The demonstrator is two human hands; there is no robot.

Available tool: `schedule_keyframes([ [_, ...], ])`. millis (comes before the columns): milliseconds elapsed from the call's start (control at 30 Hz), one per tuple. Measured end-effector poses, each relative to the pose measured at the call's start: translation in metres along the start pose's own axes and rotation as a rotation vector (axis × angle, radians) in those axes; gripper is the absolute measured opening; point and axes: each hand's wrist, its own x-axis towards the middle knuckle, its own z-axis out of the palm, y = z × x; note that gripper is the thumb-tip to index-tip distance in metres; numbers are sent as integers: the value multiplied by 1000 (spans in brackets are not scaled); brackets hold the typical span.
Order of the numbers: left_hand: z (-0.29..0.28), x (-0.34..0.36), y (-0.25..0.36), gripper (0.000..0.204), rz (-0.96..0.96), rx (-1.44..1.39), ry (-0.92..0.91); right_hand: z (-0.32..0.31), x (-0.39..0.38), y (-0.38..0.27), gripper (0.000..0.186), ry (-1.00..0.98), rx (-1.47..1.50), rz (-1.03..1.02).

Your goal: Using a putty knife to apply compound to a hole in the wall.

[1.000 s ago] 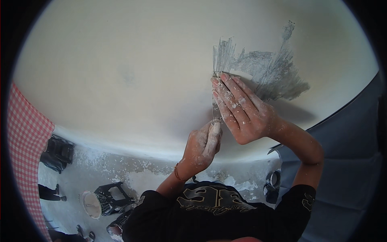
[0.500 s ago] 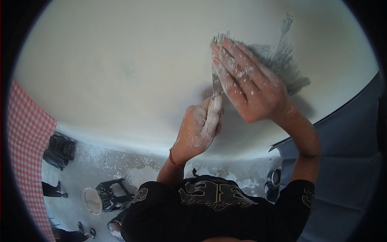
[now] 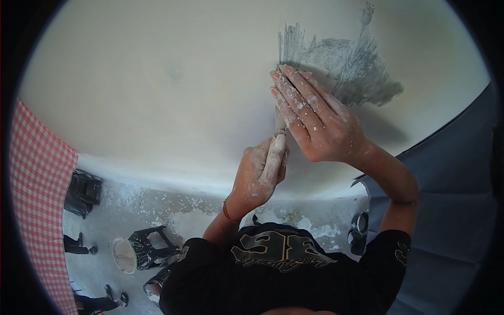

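Observation:
My left hand (image 3: 258, 172) is wrapped round the handle of a putty knife (image 3: 280, 119), its thumb along the whitened handle. The blade points up the pale wall (image 3: 157, 94). Fingers straight and close together, my right hand (image 3: 317, 113) lies flat over the blade, hiding most of it and its tip. White flakes and dust cover both hands. Just above and to the right of my fingertips is a rough grey patch (image 3: 362, 73) on the wall, with streaks running upward.
Bits of white debris lie on the grey floor (image 3: 194, 215). At lower left are a whitish bucket (image 3: 124, 255), a black stool (image 3: 152, 247) and a black bag (image 3: 83, 193). Another person's legs (image 3: 79, 245) show there. A red checked cloth (image 3: 42, 173) hangs left, a dark blue sheet (image 3: 446, 210) right.
Both hands and the putty knife have slid down the wall together. More of the grey patch and its upright streaks now shows above my fingertips.

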Motion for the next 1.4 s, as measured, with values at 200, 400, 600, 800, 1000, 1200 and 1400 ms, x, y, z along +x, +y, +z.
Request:
schedule_keyframes([
  [200,-1,6,-7,50,-2,35,-4,11,-4,-1,43,-17,17,0],
  [400,-3,9,-14,48,-16,38,-1,14,-3,-1,41,-8,59,7],
  [600,-8,12,-12,47,21,80,-28,18,-1,0,38,36,20,-7],
  [800,-14,19,1,43,25,51,-44,17,9,9,34,72,24,4],
  [1000,-16,33,31,48,79,79,-16,9,23,29,33,144,18,59],
  [1200,-12,31,30,51,188,116,46,3,22,27,37,109,-51,51],
  [1400,-6,9,13,50,41,94,-18,0,-1,9,38,37,-22,27],
])
